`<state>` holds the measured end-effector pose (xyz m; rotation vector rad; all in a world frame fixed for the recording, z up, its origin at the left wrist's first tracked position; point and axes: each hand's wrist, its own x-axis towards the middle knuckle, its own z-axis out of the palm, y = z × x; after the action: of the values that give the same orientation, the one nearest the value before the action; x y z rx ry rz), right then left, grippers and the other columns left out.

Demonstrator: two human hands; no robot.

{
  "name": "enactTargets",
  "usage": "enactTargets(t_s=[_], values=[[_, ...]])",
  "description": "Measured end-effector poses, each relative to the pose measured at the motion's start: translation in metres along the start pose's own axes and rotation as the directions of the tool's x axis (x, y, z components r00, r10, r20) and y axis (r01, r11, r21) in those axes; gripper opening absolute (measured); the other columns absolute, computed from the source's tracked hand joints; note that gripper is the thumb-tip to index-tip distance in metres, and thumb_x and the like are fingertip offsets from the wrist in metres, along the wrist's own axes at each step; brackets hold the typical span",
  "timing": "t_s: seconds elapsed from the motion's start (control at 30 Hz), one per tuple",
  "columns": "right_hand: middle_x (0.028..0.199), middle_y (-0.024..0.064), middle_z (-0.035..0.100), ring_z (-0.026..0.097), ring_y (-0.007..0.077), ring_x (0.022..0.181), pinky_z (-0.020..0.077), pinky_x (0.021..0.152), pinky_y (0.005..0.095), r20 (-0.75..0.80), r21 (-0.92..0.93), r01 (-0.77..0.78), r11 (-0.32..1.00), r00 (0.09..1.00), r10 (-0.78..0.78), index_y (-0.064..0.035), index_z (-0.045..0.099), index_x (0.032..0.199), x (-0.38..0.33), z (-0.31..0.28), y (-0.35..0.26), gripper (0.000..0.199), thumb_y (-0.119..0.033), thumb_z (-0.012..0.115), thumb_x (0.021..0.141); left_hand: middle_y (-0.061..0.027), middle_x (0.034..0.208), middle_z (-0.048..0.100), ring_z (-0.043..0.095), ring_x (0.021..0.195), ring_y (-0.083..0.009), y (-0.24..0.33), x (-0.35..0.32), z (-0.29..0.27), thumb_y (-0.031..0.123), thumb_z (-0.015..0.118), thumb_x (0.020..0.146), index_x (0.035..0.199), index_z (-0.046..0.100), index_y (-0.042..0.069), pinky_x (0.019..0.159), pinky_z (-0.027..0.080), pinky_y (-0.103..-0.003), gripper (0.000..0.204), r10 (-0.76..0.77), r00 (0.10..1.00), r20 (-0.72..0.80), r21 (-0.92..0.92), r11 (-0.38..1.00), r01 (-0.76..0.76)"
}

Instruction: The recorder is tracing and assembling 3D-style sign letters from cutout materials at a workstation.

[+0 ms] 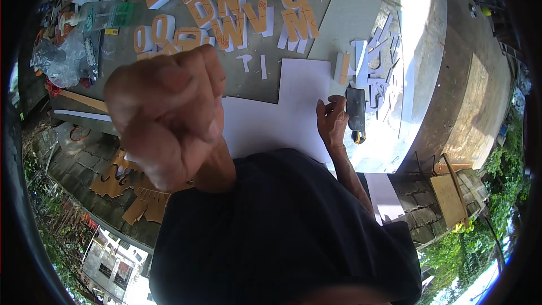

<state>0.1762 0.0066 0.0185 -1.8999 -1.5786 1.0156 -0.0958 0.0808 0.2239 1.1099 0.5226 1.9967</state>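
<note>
My left hand (169, 116) is raised close to the camera, its fingers curled in. Whatever it may hold is hidden. My right hand (334, 117) rests over the right edge of a white sheet (262, 124), thumb and fingers slightly bent and apart, with nothing seen in them. Just to its right lies a dark block-shaped object (355, 107). A black-and-yellow tool (359, 135), perhaps a cutter, sits at its lower end. Beyond the sheet stand several thick cut-out letters (228, 31) with brown faces and white sides. Small white offcuts (263, 66) lie between them and the sheet.
White strips and scraps (381, 73) are heaped on the right of the table (271, 87). Clear plastic bags (62, 59) and a green-and-clear container (110, 16) crowd the left. Cut brown board pieces (113, 181) lie below the table at lower left. A wooden board (450, 200) leans at lower right.
</note>
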Motion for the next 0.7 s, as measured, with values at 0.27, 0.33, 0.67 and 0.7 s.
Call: enactTargets(t_s=[0.27, 0.33, 0.67, 0.7], values=[[0.073, 0.0148, 0.070, 0.070, 0.0294, 0.064, 0.0547, 0.064, 0.0395, 0.177, -0.042, 0.080, 0.996, 0.982, -0.072, -0.0031, 0.059, 0.094, -0.014, 0.020, 0.028, 0.017, -0.018, 0.067, 0.092, 0.0086, 0.050, 0.058, 0.041, 0.038, -0.0005, 0.102, 0.006, 0.052, 0.013, 0.066, 0.079, 0.061, 0.065, 0.015, 0.040, 0.022, -0.020, 0.019, 0.162, 0.976, 0.148, 0.089, 0.980, -0.176], [0.073, 0.0147, 0.070, 0.070, 0.0303, 0.064, 0.0542, 0.064, 0.0408, 0.175, -0.019, 0.064, 0.998, 0.983, -0.060, -0.0039, 0.057, 0.093, -0.013, 0.021, 0.027, 0.018, -0.018, 0.068, 0.092, 0.0087, 0.051, 0.058, 0.041, 0.038, -0.0006, 0.105, 0.007, 0.051, 0.013, 0.065, 0.079, 0.059, 0.063, 0.015, 0.040, 0.022, -0.020, 0.021, 0.178, 0.972, 0.151, 0.055, 0.981, -0.188], [0.070, 0.0138, 0.069, 0.069, 0.0261, 0.062, 0.0540, 0.063, 0.0386, 0.138, 0.010, 0.037, 0.999, 0.990, -0.038, -0.0030, 0.058, 0.092, -0.014, 0.024, 0.032, 0.020, -0.020, 0.069, 0.091, 0.0093, 0.051, 0.058, 0.043, 0.039, -0.0010, 0.094, 0.016, 0.047, 0.014, 0.063, 0.080, 0.049, 0.056, 0.016, 0.041, 0.022, -0.020, 0.031, 0.203, 0.967, 0.156, -0.093, 0.977, -0.191], [0.069, 0.0136, 0.069, 0.069, 0.0259, 0.062, 0.0539, 0.062, 0.0383, 0.138, 0.015, 0.033, 0.999, 0.990, -0.034, -0.0029, 0.058, 0.091, -0.013, 0.024, 0.032, 0.020, -0.020, 0.069, 0.091, 0.0094, 0.051, 0.058, 0.043, 0.039, -0.0011, 0.093, 0.016, 0.047, 0.014, 0.063, 0.080, 0.048, 0.055, 0.016, 0.041, 0.022, -0.020, 0.033, 0.204, 0.966, 0.156, -0.104, 0.976, -0.189]])
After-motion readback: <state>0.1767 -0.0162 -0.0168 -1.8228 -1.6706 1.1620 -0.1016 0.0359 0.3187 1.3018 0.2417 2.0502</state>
